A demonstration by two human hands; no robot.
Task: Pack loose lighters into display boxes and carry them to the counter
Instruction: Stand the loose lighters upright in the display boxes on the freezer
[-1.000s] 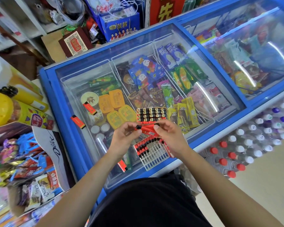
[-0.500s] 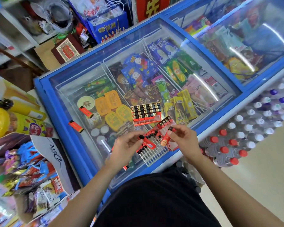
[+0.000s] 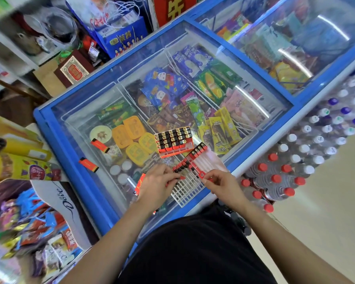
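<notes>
A full display box (image 3: 173, 141) of red-and-black lighters lies flat on the freezer lid (image 3: 131, 64), a part-filled box (image 3: 190, 188) just nearer; two loose lighters (image 3: 99, 145) lie apart leftward.

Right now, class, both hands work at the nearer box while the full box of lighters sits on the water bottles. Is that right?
No. The full box sits on the freezer lid, beyond the nearer box, as the head view shows. The rest holds.

One head-worn camera (wide-angle) looks steeply down and forward, close above the glass-topped freezer (image 3: 70, 160).
</notes>
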